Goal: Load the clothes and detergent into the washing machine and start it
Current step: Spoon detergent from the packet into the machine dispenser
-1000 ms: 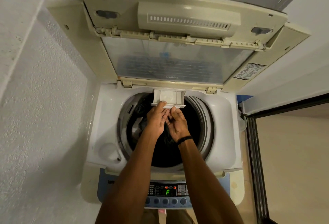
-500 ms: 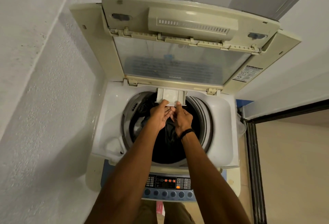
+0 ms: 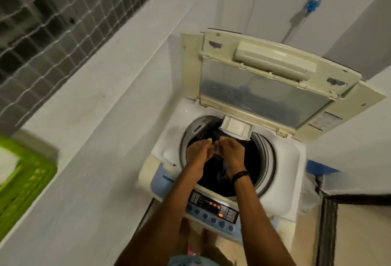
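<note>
The top-loading washing machine (image 3: 293, 160) stands with its lid (image 3: 264, 88) raised. Dark clothes (image 3: 222, 179) lie in the drum. The white detergent drawer (image 3: 237, 127) is pulled out over the drum's far rim. Just below the drawer, my left hand (image 3: 197, 153) and my right hand (image 3: 232, 153) meet over the drum. Their fingertips pinch a small greyish packet (image 3: 215, 149), which is too blurred to identify. A black band is on my right wrist. The control panel (image 3: 213, 206) is lit with orange digits.
A green plastic basket (image 3: 23, 181) sits on the white ledge at the far left, below a netted window grille (image 3: 53, 22). A pipe with a blue tap (image 3: 312, 6) runs up the wall behind the machine. A dark door frame (image 3: 325, 223) stands at the right.
The view has swung left and back, bringing the basket and grille into sight. Both hands have drawn away from the drawer toward me and now sit a little lower over the drum.
</note>
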The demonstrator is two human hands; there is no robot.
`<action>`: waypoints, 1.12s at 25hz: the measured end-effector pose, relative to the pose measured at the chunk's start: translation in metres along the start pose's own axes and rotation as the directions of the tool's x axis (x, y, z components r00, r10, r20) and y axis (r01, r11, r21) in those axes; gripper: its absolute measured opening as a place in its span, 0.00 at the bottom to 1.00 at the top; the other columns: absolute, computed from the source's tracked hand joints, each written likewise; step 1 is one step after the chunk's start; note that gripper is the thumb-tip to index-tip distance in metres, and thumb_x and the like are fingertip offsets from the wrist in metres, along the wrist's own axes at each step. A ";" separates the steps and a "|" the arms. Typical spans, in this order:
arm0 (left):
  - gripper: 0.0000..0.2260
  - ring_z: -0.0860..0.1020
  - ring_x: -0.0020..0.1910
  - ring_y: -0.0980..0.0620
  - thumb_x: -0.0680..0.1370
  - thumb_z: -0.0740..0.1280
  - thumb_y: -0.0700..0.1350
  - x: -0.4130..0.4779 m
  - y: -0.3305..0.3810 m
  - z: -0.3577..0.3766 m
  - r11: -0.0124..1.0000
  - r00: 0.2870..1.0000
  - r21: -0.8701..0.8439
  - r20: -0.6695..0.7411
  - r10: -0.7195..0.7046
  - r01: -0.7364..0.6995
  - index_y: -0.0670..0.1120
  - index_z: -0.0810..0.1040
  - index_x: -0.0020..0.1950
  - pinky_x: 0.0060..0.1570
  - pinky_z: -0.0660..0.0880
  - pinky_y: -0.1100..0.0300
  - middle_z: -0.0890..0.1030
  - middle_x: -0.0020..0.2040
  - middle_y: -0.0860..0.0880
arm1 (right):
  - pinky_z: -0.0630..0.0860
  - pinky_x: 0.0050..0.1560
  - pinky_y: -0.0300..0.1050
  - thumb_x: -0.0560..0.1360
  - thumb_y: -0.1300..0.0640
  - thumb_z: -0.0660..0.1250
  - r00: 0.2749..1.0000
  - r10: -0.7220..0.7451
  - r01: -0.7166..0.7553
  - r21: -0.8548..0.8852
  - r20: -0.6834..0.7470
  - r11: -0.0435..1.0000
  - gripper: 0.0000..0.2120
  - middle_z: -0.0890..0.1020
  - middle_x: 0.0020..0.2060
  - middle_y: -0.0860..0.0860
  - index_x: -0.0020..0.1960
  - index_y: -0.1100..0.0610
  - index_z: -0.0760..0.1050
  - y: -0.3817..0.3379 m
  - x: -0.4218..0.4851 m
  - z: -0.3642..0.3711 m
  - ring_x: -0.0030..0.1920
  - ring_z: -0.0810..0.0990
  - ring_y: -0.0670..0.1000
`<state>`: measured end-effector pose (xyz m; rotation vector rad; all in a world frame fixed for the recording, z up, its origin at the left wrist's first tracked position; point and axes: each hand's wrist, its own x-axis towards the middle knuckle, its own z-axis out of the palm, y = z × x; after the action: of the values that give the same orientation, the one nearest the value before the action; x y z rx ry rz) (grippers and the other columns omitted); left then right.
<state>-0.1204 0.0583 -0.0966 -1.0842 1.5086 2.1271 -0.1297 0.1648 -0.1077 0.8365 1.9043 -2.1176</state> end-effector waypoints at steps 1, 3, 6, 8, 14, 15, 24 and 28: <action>0.07 0.80 0.40 0.45 0.78 0.70 0.44 -0.015 0.011 -0.008 0.999 0.997 -0.014 -0.056 0.051 -0.052 0.42 0.81 0.43 0.38 0.78 0.56 0.84 0.41 0.41 | 0.81 0.46 0.51 0.79 0.62 0.66 0.998 -0.039 0.042 -0.044 0.059 0.998 0.07 0.84 0.39 0.58 0.50 0.65 0.80 -0.010 -0.009 0.006 0.40 0.81 0.54; 0.03 0.81 0.37 0.48 0.76 0.72 0.42 -0.049 0.035 -0.033 0.982 0.970 -0.064 -0.181 0.162 -0.176 0.43 0.81 0.47 0.38 0.80 0.57 0.85 0.41 0.42 | 0.80 0.45 0.51 0.79 0.59 0.66 0.967 -0.099 0.129 -0.115 0.236 0.985 0.08 0.84 0.40 0.57 0.51 0.62 0.81 -0.031 -0.033 0.028 0.41 0.81 0.56; 0.05 0.83 0.38 0.51 0.75 0.72 0.46 -0.110 0.068 -0.083 0.910 0.866 0.020 -0.299 0.401 -0.414 0.47 0.82 0.50 0.42 0.80 0.56 0.87 0.45 0.44 | 0.78 0.47 0.49 0.79 0.60 0.66 0.873 -0.181 0.244 -0.084 0.452 0.966 0.04 0.84 0.43 0.57 0.51 0.58 0.80 -0.071 -0.084 0.074 0.46 0.82 0.56; 0.08 0.84 0.40 0.53 0.76 0.73 0.48 -0.162 0.091 -0.121 0.800 0.736 0.145 -0.325 0.594 -0.582 0.49 0.81 0.54 0.42 0.79 0.58 0.86 0.43 0.48 | 0.79 0.48 0.48 0.79 0.63 0.66 0.774 -0.227 0.291 -0.014 0.591 0.957 0.05 0.84 0.44 0.58 0.53 0.61 0.79 -0.100 -0.129 0.111 0.46 0.82 0.54; 0.09 0.77 0.34 0.59 0.73 0.72 0.48 -0.310 0.143 -0.232 0.512 0.328 0.480 -0.416 0.848 -0.713 0.55 0.80 0.52 0.38 0.75 0.64 0.82 0.38 0.59 | 0.77 0.40 0.34 0.77 0.56 0.68 0.303 -0.358 0.803 -0.034 0.883 0.595 0.05 0.83 0.32 0.46 0.48 0.56 0.82 -0.169 -0.268 0.209 0.32 0.81 0.42; 0.09 0.77 0.33 0.58 0.73 0.72 0.50 -0.325 0.148 -0.251 0.503 0.285 0.520 -0.442 0.850 -0.690 0.56 0.80 0.52 0.36 0.76 0.62 0.82 0.38 0.60 | 0.75 0.40 0.34 0.76 0.54 0.69 0.224 -0.366 0.882 -0.028 0.903 0.471 0.04 0.82 0.30 0.45 0.47 0.53 0.82 -0.174 -0.285 0.223 0.32 0.81 0.42; 0.05 0.78 0.35 0.64 0.75 0.73 0.52 -0.333 0.163 -0.373 0.580 0.326 0.710 -0.481 0.814 -0.400 0.56 0.80 0.50 0.40 0.75 0.61 0.80 0.37 0.61 | 0.72 0.53 0.48 0.73 0.55 0.67 0.131 0.121 0.738 -0.015 0.984 -0.675 0.09 0.83 0.52 0.57 0.51 0.56 0.78 -0.155 -0.307 0.330 0.55 0.80 0.61; 0.05 0.76 0.34 0.69 0.76 0.73 0.49 -0.322 0.164 -0.398 0.546 0.345 0.739 -0.432 0.833 -0.394 0.55 0.80 0.49 0.37 0.69 0.72 0.80 0.37 0.62 | 0.71 0.51 0.48 0.72 0.55 0.68 0.204 0.141 0.626 -0.018 0.969 -0.779 0.08 0.83 0.48 0.56 0.50 0.56 0.77 -0.143 -0.305 0.339 0.53 0.81 0.62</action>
<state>0.1469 -0.3131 0.1857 -1.3682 3.2012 1.3354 -0.0441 -0.2072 0.1795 -1.7673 2.5569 0.6538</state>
